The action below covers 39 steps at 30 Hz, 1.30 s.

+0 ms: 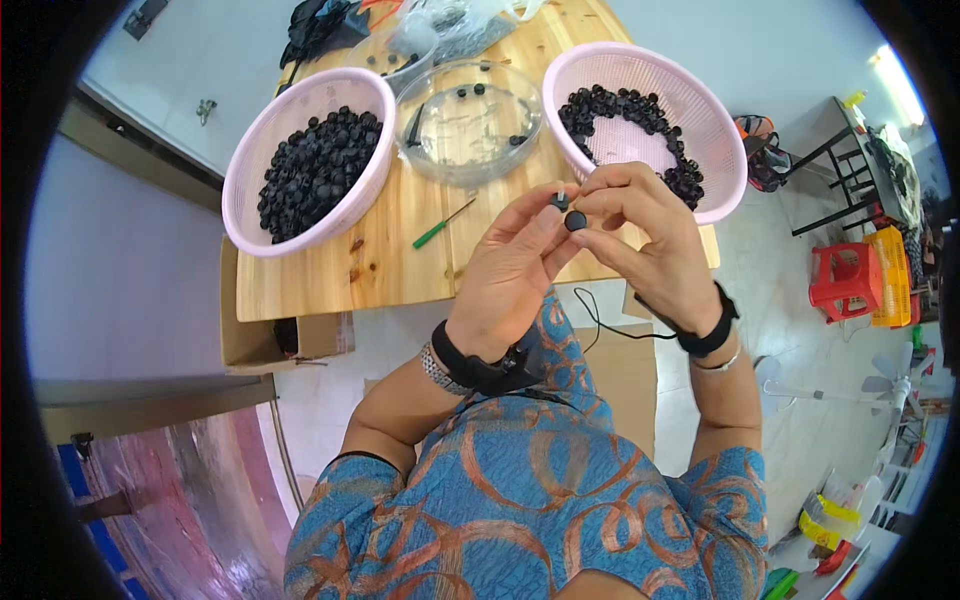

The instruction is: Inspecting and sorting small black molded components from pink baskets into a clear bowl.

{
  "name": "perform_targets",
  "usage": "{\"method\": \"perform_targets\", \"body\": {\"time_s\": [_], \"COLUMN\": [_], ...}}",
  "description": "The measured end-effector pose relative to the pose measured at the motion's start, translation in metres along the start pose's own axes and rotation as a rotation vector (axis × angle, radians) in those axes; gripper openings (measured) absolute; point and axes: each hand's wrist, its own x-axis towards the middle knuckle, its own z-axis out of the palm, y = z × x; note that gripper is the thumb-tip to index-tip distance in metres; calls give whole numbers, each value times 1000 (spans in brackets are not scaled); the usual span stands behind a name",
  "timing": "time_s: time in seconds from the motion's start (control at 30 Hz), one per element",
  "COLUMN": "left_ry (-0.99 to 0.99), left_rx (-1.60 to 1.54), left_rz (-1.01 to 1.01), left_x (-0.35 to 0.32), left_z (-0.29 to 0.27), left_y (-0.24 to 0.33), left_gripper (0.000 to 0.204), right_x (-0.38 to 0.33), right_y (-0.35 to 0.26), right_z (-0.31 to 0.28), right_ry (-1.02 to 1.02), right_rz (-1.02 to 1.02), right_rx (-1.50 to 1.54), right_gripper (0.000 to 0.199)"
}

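Note:
Close together above the table's front edge, my two hands each pinch a small black piece. Between the fingers of my left hand [497, 277] is a small black part with a pale tip [559, 201]. My right hand [657, 226] grips a small round black cap [576, 221] by its side, just below and right of that part. The two pieces are almost touching; whether they meet I cannot tell. Many similar black pieces [318, 172] fill the pink basket [240, 205] on the left. More black pieces [622, 104] lie along the wall of the right pink basket [722, 150].
A clear round tray [470, 178] with a few black pieces stands between the baskets. A green-handled screwdriver [431, 234] lies on the wooden table [390, 280]. Behind are a clear bowl [418, 45] and plastic bags [470, 30]. A cardboard box [325, 337] sits below the table's left side.

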Motion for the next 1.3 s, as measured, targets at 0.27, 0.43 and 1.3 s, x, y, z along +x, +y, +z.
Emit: {"method": "perform_targets", "body": {"time_s": [0.27,0.43,1.3], "left_ry": [-16,-13,24], "left_rx": [-116,-16,404], "left_rz": [-66,-64,249], "left_x": [-21,-30,-38], "left_z": [-16,-10,-3], "left_y": [-7,-5,-6], "left_gripper": [27,26,17], "right_x": [-28,-37,-52], "right_y": [6,11,4], "right_z": [35,47,76], "right_ry": [139,185,405], "right_rz": [160,180,87], "right_rx": [497,742,735], "right_gripper": [19,19,25]}}
